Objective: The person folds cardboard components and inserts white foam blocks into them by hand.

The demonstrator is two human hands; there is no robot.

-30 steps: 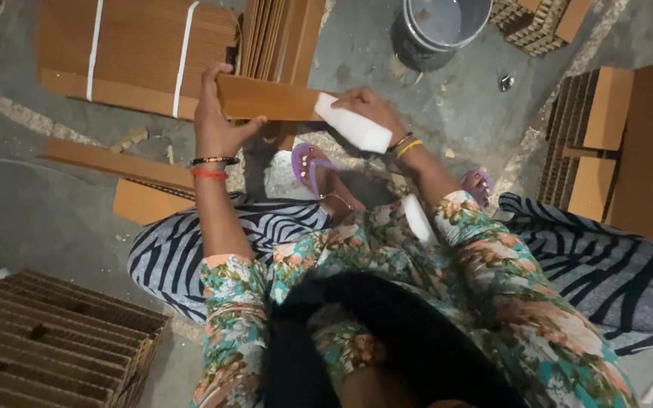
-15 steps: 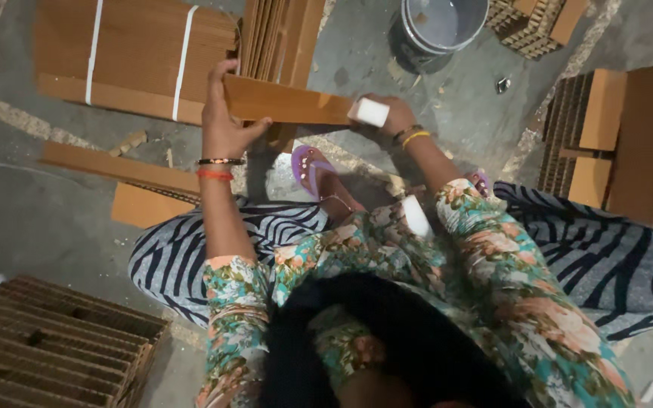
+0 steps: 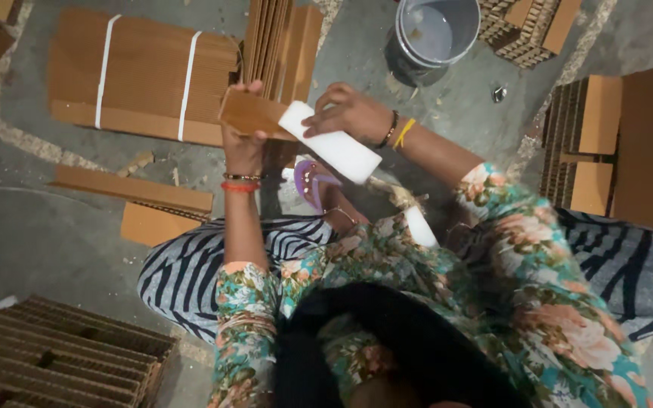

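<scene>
My left hand (image 3: 242,138) grips the near end of a brown cardboard piece (image 3: 249,113) held up in front of me. My right hand (image 3: 349,111) presses a white rectangular block (image 3: 332,142) against that piece's right end; the block slants down to the right. Bangles sit on both wrists. A purple sandal (image 3: 313,181) on my foot shows below the block.
A strapped bundle of cardboard sheets (image 3: 141,75) lies ahead, with upright sheets (image 3: 275,41) beside it. A grey bucket (image 3: 425,36) stands at the top. Corrugated stacks (image 3: 614,143) are at the right, another stack (image 3: 54,363) at the lower left, loose strips (image 3: 134,189) on the floor.
The white block has slid left along the cardboard piece with my right hand. The piece now shows shorter and more end-on in my left hand.
</scene>
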